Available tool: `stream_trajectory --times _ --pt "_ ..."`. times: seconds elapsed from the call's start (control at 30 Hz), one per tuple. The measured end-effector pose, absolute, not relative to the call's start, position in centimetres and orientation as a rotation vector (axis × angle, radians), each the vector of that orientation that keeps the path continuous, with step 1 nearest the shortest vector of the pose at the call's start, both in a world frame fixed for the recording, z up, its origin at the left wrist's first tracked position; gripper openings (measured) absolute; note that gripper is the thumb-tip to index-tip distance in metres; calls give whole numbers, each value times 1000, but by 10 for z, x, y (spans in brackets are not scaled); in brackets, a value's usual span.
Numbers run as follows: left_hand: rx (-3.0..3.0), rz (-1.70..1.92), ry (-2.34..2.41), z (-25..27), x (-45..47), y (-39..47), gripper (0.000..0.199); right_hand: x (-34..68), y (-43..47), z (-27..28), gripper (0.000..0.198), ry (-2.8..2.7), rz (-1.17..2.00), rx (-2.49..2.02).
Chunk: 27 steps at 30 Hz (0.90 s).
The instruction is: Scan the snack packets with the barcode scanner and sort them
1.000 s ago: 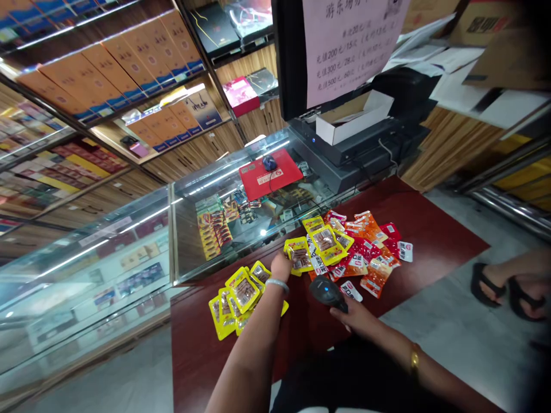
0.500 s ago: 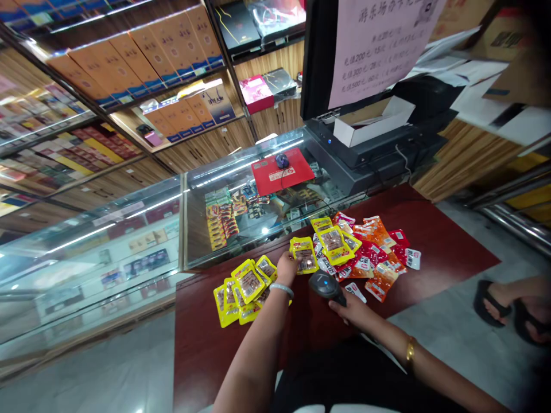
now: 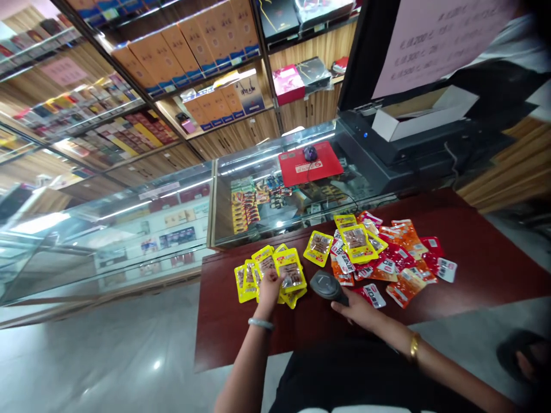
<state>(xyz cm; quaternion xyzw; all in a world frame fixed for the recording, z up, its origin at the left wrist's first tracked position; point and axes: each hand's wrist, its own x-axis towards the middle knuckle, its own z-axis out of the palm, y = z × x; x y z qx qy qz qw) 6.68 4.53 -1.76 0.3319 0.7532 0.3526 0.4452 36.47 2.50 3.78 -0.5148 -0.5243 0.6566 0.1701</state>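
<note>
A yellow snack packet (image 3: 291, 274) with a clear window lies at the right end of a pile of similar packets (image 3: 246, 281). My left hand (image 3: 270, 287) is closed on its left edge, over the pile. My right hand (image 3: 355, 307) is wrapped around the handle of a dark barcode scanner (image 3: 327, 284), its head pointing left above the table. Between the two piles lies a single yellow packet (image 3: 318, 248). Right of the scanner, more yellow packets (image 3: 357, 242) rest on a heap of red and orange packets (image 3: 408, 284).
The dark red tabletop (image 3: 232, 338) adjoins a glass display counter (image 3: 241, 241). On the glass are a red mat (image 3: 333, 166) and a mouse (image 3: 310, 153). A monitor (image 3: 365, 51) and a white open box (image 3: 387, 127) stand back right. A sandalled foot shows at lower right.
My left hand has moved left from beside the mixed heap to the yellow pile, bringing a packet with it. The scanner stays in my right hand. The view has shifted left.
</note>
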Motion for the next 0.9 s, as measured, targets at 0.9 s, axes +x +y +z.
stream_trajectory --times 0.9 --pt "1503 -119 2023 -23 197 166 49 407 -4 25 72 -1282 1642 -1682"
